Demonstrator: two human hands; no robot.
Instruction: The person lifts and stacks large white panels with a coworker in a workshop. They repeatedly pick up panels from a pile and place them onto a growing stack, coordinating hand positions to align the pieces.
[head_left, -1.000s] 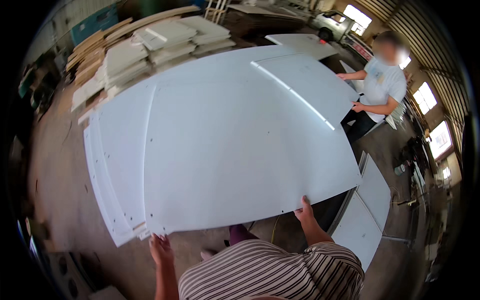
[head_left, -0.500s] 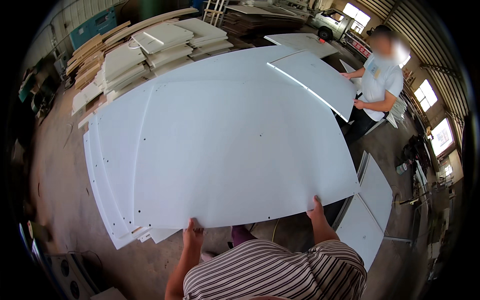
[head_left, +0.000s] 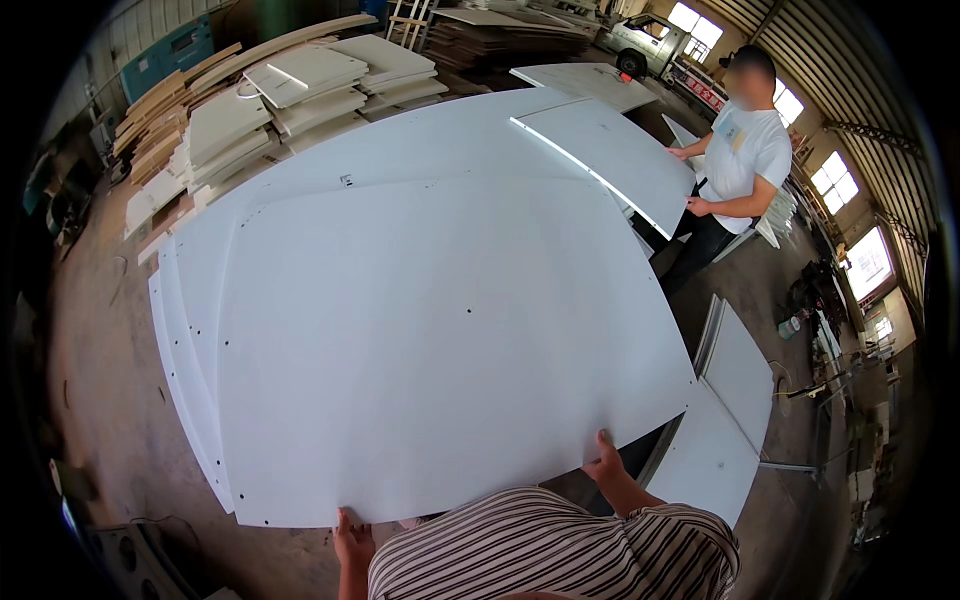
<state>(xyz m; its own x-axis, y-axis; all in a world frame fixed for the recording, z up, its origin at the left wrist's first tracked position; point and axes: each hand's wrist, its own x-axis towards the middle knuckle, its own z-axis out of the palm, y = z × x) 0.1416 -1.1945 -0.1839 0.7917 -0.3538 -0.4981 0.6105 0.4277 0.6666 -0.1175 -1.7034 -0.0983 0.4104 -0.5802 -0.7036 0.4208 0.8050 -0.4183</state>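
A large white board point(head_left: 440, 360) with small dark holes along its edges lies over other white boards point(head_left: 185, 330) of the same sort. My left hand point(head_left: 353, 542) grips its near edge toward the left, thumb on top and fingers beneath. Farther right along that edge, my right hand point(head_left: 604, 462) grips it the same way, its fingers partly hidden under the board. The near edge comes close to my striped shirt. Across the stack at the far right, a person point(head_left: 745, 165) holds a smaller white panel point(head_left: 615, 155) with both hands.
Piled pale boards point(head_left: 300, 90) and timber strips point(head_left: 160, 125) stand at the far left. To my right lean more white panels point(head_left: 725, 400) by a metal bar point(head_left: 790, 467). A truck point(head_left: 645, 45) is parked at the back. Concrete floor point(head_left: 90, 330) shows at left.
The large board has slid toward me and slightly left, both hands drawing it along. More of the board beneath shows at the far side. The person's panel stays nearly the same relative to the stack.
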